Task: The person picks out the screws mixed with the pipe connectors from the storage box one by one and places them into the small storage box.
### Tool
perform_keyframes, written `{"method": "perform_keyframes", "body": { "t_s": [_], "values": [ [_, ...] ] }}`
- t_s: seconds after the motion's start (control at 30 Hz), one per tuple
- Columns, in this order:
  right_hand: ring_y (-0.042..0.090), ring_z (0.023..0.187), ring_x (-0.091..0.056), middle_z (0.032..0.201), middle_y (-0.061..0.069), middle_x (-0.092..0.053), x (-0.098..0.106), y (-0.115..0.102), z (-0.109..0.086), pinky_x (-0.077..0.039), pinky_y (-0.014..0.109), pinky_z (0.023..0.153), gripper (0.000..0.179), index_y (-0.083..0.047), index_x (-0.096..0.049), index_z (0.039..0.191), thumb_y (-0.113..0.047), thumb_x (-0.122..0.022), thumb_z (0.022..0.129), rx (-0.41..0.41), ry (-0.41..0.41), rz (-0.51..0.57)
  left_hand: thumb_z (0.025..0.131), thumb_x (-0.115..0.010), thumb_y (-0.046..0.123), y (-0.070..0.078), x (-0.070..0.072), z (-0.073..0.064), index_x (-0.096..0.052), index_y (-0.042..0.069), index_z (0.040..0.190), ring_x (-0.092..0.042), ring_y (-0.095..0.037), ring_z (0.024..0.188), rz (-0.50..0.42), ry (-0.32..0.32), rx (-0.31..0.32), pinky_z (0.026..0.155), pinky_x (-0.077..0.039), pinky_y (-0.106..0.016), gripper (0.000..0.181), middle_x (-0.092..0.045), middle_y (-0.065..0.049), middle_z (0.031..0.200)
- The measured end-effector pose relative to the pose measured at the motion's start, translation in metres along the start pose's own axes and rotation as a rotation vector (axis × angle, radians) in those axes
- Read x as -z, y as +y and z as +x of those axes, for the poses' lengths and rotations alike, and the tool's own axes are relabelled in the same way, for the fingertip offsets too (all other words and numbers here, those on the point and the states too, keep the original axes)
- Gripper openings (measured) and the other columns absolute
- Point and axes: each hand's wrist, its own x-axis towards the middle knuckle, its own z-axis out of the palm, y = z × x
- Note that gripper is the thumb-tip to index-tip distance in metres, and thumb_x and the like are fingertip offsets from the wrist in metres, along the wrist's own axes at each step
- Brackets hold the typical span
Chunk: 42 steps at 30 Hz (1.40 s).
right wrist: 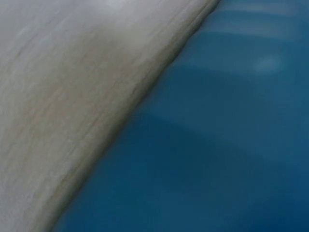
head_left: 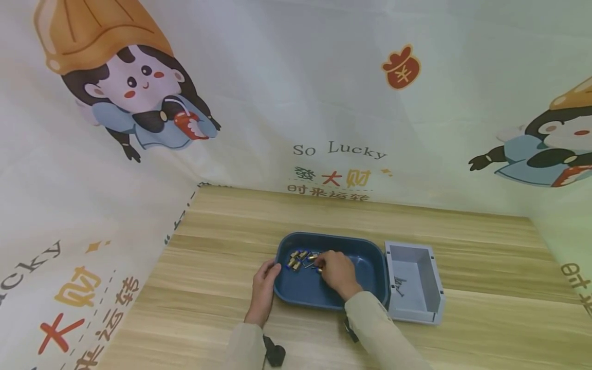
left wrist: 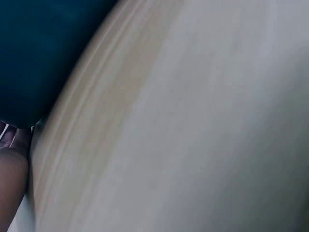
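Observation:
A dark blue tray lies on the table, with several small brass fittings with blue ends in its left part. A few thin grey screws lie among them. At the tray's left end my left hand grips the wall, thumb by the rim; the left wrist view catches part of the thumb beside the tray. My right hand reaches down into the tray, fingertips at the right side of the fittings. Its own back hides whether anything is pinched. Only blurred tray and sleeve fill the right wrist view.
A grey open bin stands against the tray's right end, with several screws at its left side. The wood-grained table reaches a printed cloth wall at the back and left.

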Motion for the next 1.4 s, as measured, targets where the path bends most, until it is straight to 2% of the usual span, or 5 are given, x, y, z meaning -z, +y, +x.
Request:
{"method": "perform_keyframes", "body": {
  "t_s": [0.33,0.63,0.83,1.0,1.4],
  "values": [
    [0.022,0.077,-0.069,0.085,0.001,-0.074,-0.0005,-0.0014,-0.0013,-0.055,0.038,0.059,0.022,-0.016,-0.075,0.083,0.003,-0.066,0.077,0.004,-0.012,-0.08,0.099,-0.045,0.029,-0.0027,-0.0005,0.0019,-0.046,-0.003,0.134,-0.047,-0.034,0.125,-0.009,-0.006,0.016,0.111,-0.033,-0.047,0.048,-0.052,-0.022,0.132],
    [0.016,0.058,-0.056,0.07,0.0,-0.066,-0.0024,-0.0041,0.0007,-0.047,0.035,0.049,0.016,-0.015,-0.068,0.068,-0.009,-0.066,0.083,-0.006,0.006,-0.114,0.1,-0.044,0.027,-0.0009,0.0006,0.0011,-0.046,-0.004,0.133,-0.047,-0.034,0.125,0.004,0.013,0.004,0.11,-0.034,-0.048,0.046,-0.052,-0.023,0.132],
    [0.018,0.063,-0.061,0.072,-0.001,-0.064,-0.0035,-0.0064,0.0006,-0.052,0.037,0.054,0.013,-0.016,-0.067,0.07,-0.014,-0.069,0.082,-0.024,-0.018,-0.176,0.1,-0.043,0.027,0.0002,-0.0015,-0.0012,-0.047,-0.005,0.133,-0.046,-0.035,0.126,0.009,0.022,-0.008,0.11,-0.034,-0.048,0.046,-0.052,-0.024,0.133],
    [0.018,0.065,-0.062,0.072,-0.001,-0.065,-0.0027,-0.007,-0.0006,-0.052,0.037,0.056,0.012,-0.016,-0.066,0.07,-0.014,-0.072,0.08,-0.039,-0.033,-0.173,0.1,-0.044,0.028,0.0015,-0.0031,-0.0004,-0.047,-0.005,0.133,-0.047,-0.035,0.125,0.018,0.023,-0.016,0.109,-0.035,-0.048,0.047,-0.052,-0.024,0.132],
    [0.019,0.061,-0.061,0.067,-0.002,-0.062,-0.0054,-0.0048,-0.0038,-0.05,0.037,0.052,0.018,-0.016,-0.062,0.063,-0.008,-0.069,0.078,0.016,0.021,-0.165,0.1,-0.043,0.026,0.0039,-0.0033,-0.0014,-0.047,-0.006,0.132,-0.047,-0.036,0.126,0.022,0.026,-0.016,0.11,-0.034,-0.048,0.045,-0.052,-0.024,0.132]
  ]
}}
